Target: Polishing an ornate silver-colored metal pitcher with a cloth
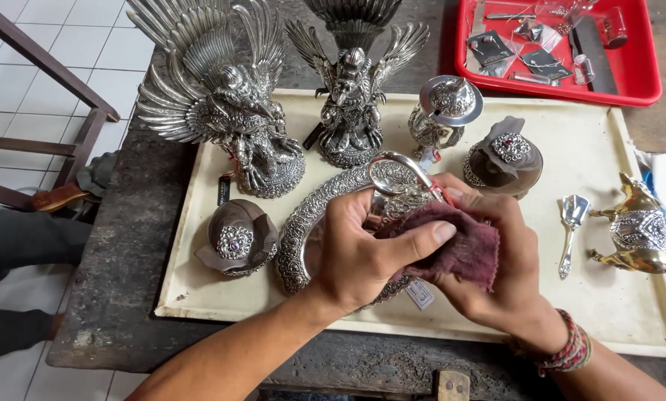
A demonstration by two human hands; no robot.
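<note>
Resting at nine o'clock on the cream rectangular tray (pixel 570 134) is a brown shell-shaped box with a jewelled silver mount (pixel 236 238), beside the embossed silver oval platter (pixel 300 236). At centre, the left hand (pixel 355 249) grips a small ornate silver handled vessel (pixel 397 191). The right hand (pixel 500 260), at three o'clock of it, clutches a maroon polishing cloth (pixel 463 245) against the vessel.

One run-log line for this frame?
left hand: grips silver jug | right hand: presses maroon cloth on it | over cream tray
</note>
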